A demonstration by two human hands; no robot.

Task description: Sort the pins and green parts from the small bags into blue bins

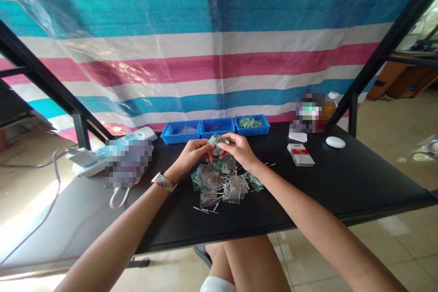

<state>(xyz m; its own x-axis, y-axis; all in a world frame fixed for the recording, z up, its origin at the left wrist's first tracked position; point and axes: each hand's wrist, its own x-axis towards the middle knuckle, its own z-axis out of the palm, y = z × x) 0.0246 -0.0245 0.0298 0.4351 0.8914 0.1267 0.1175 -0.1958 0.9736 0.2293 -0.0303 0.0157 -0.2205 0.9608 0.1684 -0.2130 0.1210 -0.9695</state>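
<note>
My left hand (195,150) and my right hand (238,147) meet above the black table (359,182), both pinched on one small clear plastic bag (216,142) with green parts inside. Just below the hands lies a pile of similar small bags (222,181) with thin metal pins scattered round it. A striped band sits on my left wrist.
Three blue trays (215,127) line the table's back edge; the right one holds green parts. A white power strip (102,155) lies at left, a red-and-white box (300,154), a white round object (335,142) and a bottle (330,106) at right. A striped tarp hangs behind.
</note>
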